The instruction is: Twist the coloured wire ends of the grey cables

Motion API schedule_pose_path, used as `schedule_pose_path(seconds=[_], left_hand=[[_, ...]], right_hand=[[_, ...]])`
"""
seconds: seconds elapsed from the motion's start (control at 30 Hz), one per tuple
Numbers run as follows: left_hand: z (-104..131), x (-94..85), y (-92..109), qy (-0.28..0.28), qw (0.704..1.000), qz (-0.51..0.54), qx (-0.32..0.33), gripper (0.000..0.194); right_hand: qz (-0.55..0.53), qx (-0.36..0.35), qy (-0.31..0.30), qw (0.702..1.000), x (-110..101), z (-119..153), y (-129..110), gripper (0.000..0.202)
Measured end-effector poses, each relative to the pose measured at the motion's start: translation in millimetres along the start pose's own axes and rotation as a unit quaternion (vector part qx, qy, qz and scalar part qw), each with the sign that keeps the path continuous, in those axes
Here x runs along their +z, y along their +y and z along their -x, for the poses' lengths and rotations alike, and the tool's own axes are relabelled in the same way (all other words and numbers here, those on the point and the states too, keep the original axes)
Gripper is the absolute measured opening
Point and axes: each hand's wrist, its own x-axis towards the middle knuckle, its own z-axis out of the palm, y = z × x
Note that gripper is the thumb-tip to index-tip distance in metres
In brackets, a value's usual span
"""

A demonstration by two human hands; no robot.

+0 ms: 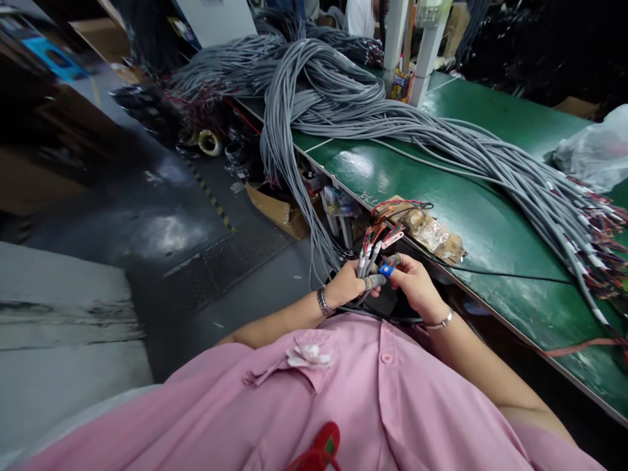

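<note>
Several grey cables [362, 267] stand bunched in my left hand [347, 285], its fingers wrapped around them. Their stripped ends fan upward into thin red, green and black wires [375, 234]. Close beside them, my right hand [416, 282] is closed in a pinch near the cable ends, with blue tape [386, 270] around a fingertip. What that pinch holds, if anything, is too small to make out. Finger covers show on both hands. On the table edge just beyond lies a tape-wrapped block [434, 237] with a black cord and red wires at it.
A large heap of grey cables [338, 85] runs across the green table [520, 242] and hangs over its near edge. A clear plastic bag [596, 150] sits at the right. Below stands an open cardboard box [277, 208] on the floor. Someone in white [360, 17] is behind the table.
</note>
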Motion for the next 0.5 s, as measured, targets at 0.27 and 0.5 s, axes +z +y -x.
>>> schedule_pose_path(seconds=[0.27, 0.5], left_hand=[[-3, 0.8, 2, 0.067, 0.997, 0.022, 0.007, 0.034], [-5, 1.6, 0, 0.166, 0.978, 0.130, 0.004, 0.034]], right_hand=[[-0.041, 0.002, 0.018, 0.999, 5, -10, 4, 0.026], [-0.060, -0.016, 0.034, 0.997, 15, -4, 15, 0.024]])
